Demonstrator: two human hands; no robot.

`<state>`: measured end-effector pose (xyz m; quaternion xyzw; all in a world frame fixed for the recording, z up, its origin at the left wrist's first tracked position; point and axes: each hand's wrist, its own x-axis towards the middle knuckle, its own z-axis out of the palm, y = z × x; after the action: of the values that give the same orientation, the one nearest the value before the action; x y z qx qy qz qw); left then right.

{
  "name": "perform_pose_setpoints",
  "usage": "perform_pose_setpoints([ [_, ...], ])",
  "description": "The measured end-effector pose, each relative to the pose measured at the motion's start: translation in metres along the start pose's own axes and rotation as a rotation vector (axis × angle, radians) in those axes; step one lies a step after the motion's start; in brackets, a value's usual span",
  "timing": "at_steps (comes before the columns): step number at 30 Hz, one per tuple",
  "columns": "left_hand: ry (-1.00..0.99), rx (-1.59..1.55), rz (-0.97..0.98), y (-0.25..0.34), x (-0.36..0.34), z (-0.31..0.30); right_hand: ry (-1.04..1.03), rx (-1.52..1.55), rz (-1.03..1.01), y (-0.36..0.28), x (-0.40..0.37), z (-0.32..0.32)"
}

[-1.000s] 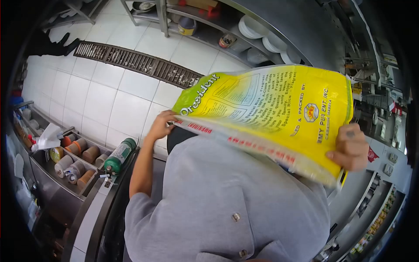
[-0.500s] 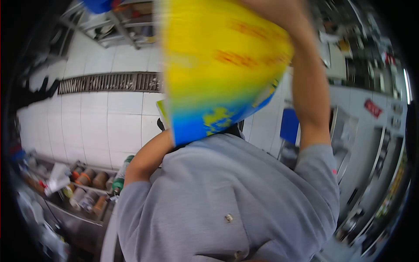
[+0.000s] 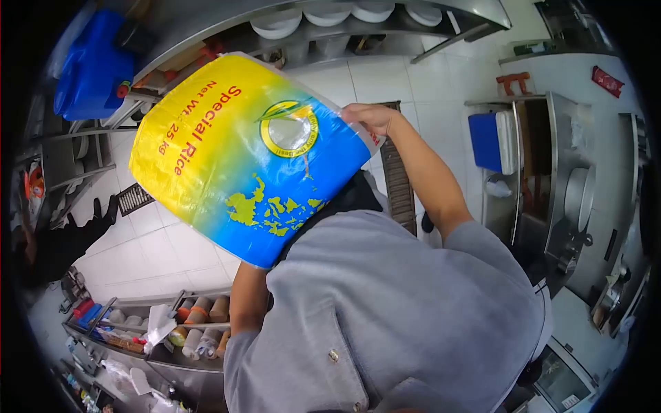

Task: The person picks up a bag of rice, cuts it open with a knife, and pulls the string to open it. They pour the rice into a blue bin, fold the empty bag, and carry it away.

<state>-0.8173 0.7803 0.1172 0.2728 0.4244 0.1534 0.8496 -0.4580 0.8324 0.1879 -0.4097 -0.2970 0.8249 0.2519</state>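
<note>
A large yellow and blue rice sack (image 3: 227, 151), printed "Special Rice" and "Net Wt. 25 kg", is held up across the front of my body. It is tilted, with its blue end near my waist and its yellow end up at the left. My right hand (image 3: 370, 118) is closed on the sack's upper right corner, where clear plastic shows at the edge. My left forearm (image 3: 249, 292) goes behind the lower edge of the sack, and the sack hides my left hand.
White bowls (image 3: 277, 25) sit under a metal counter at the top. A blue jerrycan (image 3: 95, 69) stands upper left. Someone in dark clothes (image 3: 69, 244) is at the far left. Bottles fill a rack (image 3: 155, 354) lower left. A blue-and-white box (image 3: 490, 142) is at right.
The sack has come down and swung left, and its printed face now shows clearly. My right hand has lowered with its corner. The view has turned, bringing the counter with bowls into sight.
</note>
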Motion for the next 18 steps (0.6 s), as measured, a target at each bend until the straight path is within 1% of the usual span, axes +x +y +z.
perform_pose_setpoints([
  [1,0.028,-0.043,-0.005,-0.003,-0.005,-0.005,-0.004,-0.064,0.093,-0.002,-0.006,0.010],
  [2,0.053,-0.082,-0.005,-0.005,-0.011,-0.011,0.036,-0.128,0.131,-0.006,-0.012,0.021],
  [3,0.071,-0.120,0.001,-0.006,-0.016,-0.014,0.049,-0.115,0.114,0.004,-0.020,0.023],
  [5,0.105,-0.196,0.005,-0.009,-0.028,-0.022,0.020,0.083,0.064,0.038,-0.033,0.007],
  [6,0.117,-0.236,0.009,-0.009,-0.039,-0.029,0.011,0.178,0.121,0.071,-0.023,-0.010],
  [7,0.136,-0.267,0.024,-0.007,-0.044,-0.032,0.011,0.177,0.123,0.074,-0.026,-0.007],
  [9,0.172,-0.306,0.067,-0.005,-0.048,-0.040,0.009,0.267,0.008,0.093,-0.027,0.007],
  [10,0.188,-0.330,0.104,-0.001,-0.043,-0.041,0.077,0.204,-0.083,0.085,-0.036,0.016],
  [11,0.197,-0.357,0.150,0.004,-0.042,-0.044,0.072,0.208,-0.087,0.083,-0.049,0.025],
  [12,0.199,-0.392,0.199,0.010,-0.049,-0.050,0.204,0.222,-0.233,0.086,-0.065,0.042],
  [13,0.182,-0.413,0.248,0.021,-0.061,-0.056,0.342,0.234,-0.386,0.092,-0.081,0.059],
  [14,0.148,-0.438,0.278,0.035,-0.074,-0.060,0.357,0.237,-0.402,0.100,-0.099,0.071],
  [15,0.134,-0.425,0.266,0.051,-0.085,-0.057,0.383,0.358,-0.387,0.112,-0.117,0.081],
  [16,-0.063,-0.401,0.275,0.077,-0.102,-0.046,0.412,0.484,-0.370,0.121,-0.129,0.090],
  [17,-0.259,-0.382,0.282,0.088,-0.111,-0.039,0.433,0.497,-0.379,0.124,-0.133,0.097],
  [18,-0.130,-0.292,0.286,0.090,-0.104,-0.046,0.580,0.516,-0.411,0.123,-0.133,0.102],
])
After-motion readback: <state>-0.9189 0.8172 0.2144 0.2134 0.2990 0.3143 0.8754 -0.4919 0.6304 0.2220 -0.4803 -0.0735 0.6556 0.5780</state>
